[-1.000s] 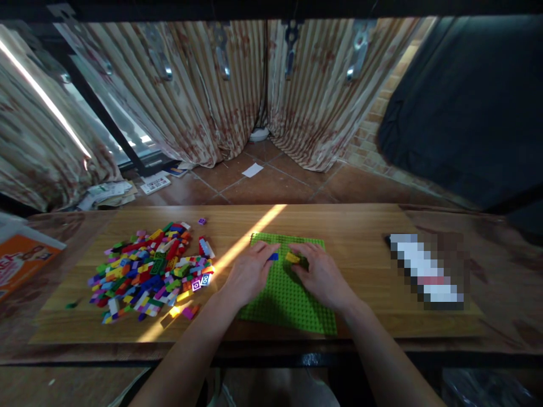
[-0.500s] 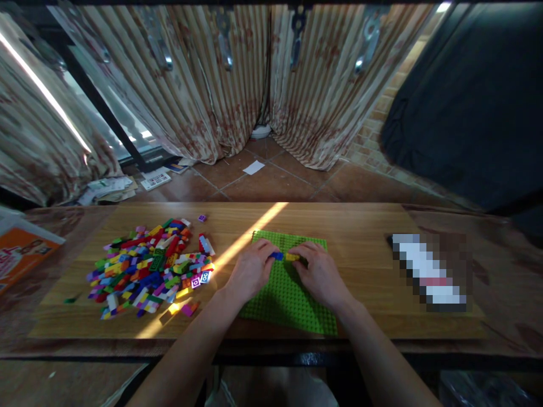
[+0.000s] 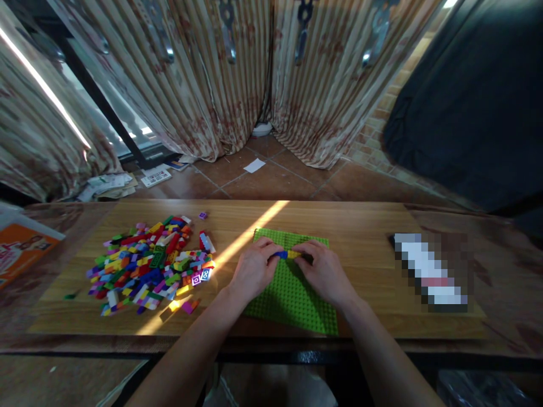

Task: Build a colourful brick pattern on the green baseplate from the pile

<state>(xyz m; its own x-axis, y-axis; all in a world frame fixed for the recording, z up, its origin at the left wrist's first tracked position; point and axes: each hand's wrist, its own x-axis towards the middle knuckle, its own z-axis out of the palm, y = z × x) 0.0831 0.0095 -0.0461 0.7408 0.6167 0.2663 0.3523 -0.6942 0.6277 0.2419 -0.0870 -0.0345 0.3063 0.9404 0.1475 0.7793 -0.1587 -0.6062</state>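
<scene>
Over the far part of a green studded baseplate (image 3: 292, 302), my left hand (image 3: 254, 268) pinches a blue toy brick (image 3: 280, 255). From the other side, my right hand (image 3: 321, 268) pinches a yellow toy brick (image 3: 292, 254). The two bricks meet end to end between my fingertips; whether they are joined, I cannot tell. My fingers cover the outer ends of both bricks. To the left of the baseplate lies a large loose pile of toy bricks (image 3: 148, 274) in many colours.
All this rests on a low wooden table (image 3: 365, 271). A purple brick (image 3: 203, 215) lies apart behind the pile. On the right is a blurred-out, pixelated object (image 3: 430, 271). An orange and white box (image 3: 25, 246) stands beyond the left edge. Curtains (image 3: 237, 85) hang behind.
The blue and yellow bricks, apart before with a small gap, now touch. My hands have come slightly closer together. The whole view has shifted a little.
</scene>
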